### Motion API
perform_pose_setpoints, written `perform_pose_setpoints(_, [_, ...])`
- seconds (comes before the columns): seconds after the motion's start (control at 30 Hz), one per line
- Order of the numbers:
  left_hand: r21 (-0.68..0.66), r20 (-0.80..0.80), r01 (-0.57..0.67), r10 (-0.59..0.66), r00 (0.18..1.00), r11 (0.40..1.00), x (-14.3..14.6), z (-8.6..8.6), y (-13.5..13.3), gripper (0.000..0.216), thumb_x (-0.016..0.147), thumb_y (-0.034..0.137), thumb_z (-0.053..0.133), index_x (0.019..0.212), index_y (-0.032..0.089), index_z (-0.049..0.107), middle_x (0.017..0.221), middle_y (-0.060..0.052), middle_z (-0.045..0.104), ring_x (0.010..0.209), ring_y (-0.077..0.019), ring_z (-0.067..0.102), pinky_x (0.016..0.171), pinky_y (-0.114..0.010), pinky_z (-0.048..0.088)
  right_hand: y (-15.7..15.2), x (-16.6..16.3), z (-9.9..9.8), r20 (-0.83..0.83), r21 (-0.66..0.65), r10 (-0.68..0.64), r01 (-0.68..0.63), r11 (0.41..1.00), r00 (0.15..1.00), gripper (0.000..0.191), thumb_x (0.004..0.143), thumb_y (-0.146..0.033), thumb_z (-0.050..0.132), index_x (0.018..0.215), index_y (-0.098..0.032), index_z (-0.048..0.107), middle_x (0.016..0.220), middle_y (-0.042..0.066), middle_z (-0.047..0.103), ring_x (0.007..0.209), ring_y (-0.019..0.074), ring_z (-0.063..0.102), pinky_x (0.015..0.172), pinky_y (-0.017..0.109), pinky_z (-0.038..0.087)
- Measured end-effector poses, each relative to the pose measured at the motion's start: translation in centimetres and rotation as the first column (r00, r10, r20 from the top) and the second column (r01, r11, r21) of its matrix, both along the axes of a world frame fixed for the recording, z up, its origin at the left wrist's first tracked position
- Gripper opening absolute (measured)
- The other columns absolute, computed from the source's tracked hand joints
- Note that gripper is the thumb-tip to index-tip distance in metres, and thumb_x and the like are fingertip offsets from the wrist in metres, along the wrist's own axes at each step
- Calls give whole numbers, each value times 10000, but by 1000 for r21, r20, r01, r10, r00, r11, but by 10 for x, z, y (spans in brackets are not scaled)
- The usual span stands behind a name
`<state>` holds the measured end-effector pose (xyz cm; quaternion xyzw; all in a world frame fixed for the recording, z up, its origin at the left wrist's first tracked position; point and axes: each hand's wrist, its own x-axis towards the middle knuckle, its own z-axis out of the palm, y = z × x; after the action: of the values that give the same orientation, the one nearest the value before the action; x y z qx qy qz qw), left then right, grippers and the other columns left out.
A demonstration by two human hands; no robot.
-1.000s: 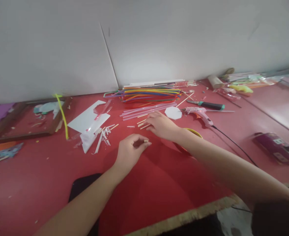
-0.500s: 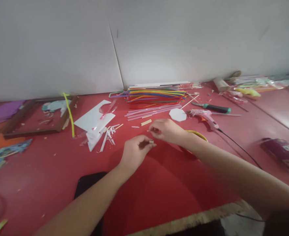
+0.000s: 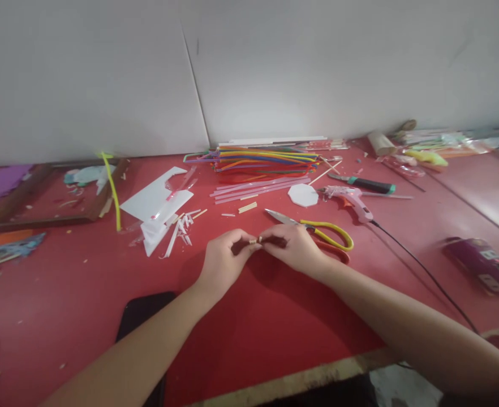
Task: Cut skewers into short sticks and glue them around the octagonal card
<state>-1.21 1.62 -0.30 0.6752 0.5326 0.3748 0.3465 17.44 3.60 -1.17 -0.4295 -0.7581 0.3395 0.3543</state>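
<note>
From afar I am watching the left hand (image 3: 224, 263) pinching short sticks (image 3: 253, 242), ends apparently facing me, while the right hand (image 3: 294, 249) is pinching a similar piece (image 3: 260, 239) just rightward of them.

The table (image 3: 249, 322) is red. Just past the fingers (image 3: 237, 233) lie small wooden sticks (image 3: 248, 207), then long pink sticks (image 3: 260, 190), then a bright pile of colored strips (image 3: 266, 163). Scissors (image 3: 328, 225) lie close by on the fingers' right, with a pink glue gun (image 3: 351, 200) farther right. White paper scraps (image 3: 183, 225) lie to the fingers' left.
</note>
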Motion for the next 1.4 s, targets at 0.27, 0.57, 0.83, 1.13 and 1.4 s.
perform_pose_setpoints(0.27, [58,-14,7,-7,1000,998,2,1,-1,67,817,284,703,795,234,665,821,7,729,789,-180,682,730,-289,530,2,-1,-6,149,255,21,-59,965,989,146,835,-115,626,834,-208,739,906,50,706,837,167,657,789,307,530])
perform_pose_setpoints(0.57, [62,-31,24,-22,999,998,-1,2,3,73,809,289,713,783,238,668,815,14,710,785,-174,664,726,-285,521,7,-2,-6,211,301,47,-111,947,976,91,858,-162,661,828,-194,741,815,38,681,777,163,607,779,322,499])
perform_pose_setpoints(0.83, [29,-10,32,-31,999,999,0,4,6,25,790,252,709,781,247,687,790,19,734,733,-171,683,709,-283,560,6,-3,-5,207,293,65,-125,948,976,128,872,-160,641,790,-202,730,825,33,687,782,159,605,793,320,487])
perform_pose_setpoints(1.13, [21,13,37,-38,999,999,-2,4,10,43,758,274,729,794,250,723,815,-2,757,741,-188,706,717,-303,591,5,-5,-7,207,255,62,-115,960,976,117,844,-141,665,759,-206,714,819,26,681,807,169,602,825,335,475])
perform_pose_setpoints(1.4, [3,9,35,-35,999,999,-2,2,11,84,763,314,736,816,249,728,806,-2,763,735,-193,714,727,-307,592,4,-8,-7,252,259,33,-100,961,967,137,856,-122,617,748,-173,684,836,49,614,811,179,560,816,354,470])
